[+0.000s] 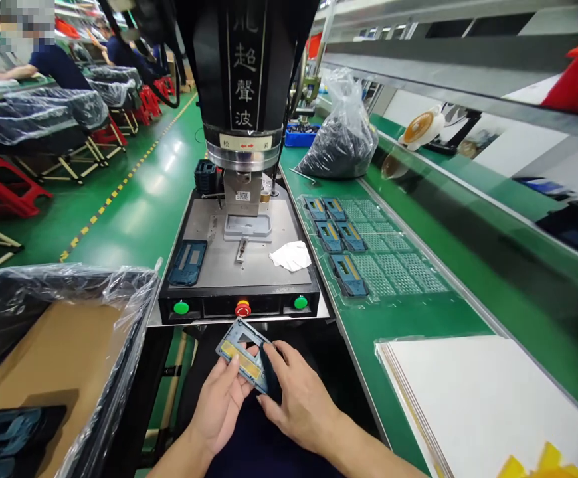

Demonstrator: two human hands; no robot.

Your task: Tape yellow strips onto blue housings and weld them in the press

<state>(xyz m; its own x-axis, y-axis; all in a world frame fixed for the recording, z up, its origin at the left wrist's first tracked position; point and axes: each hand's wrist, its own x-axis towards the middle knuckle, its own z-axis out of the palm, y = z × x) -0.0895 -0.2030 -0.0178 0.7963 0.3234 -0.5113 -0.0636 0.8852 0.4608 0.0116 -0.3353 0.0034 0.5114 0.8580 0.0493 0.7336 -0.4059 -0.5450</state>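
Fingers (235, 372) of left hand (222, 401) and right hand (301, 398) closed on frame (243, 352) | frame below press (249, 262) | tray (393, 265) on tabletop (408, 318), right.

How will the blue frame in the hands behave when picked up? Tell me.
The blue frame is thin with open windows, so it is probably light for its size. The left hand and right hand hold it by its edges without sagging, so it seems fairly stiff. Being flat, it should slide rather than roll.

A flat blue plastic frame (243, 354) with a yellow strip, tilted, held low in the frame's centre.
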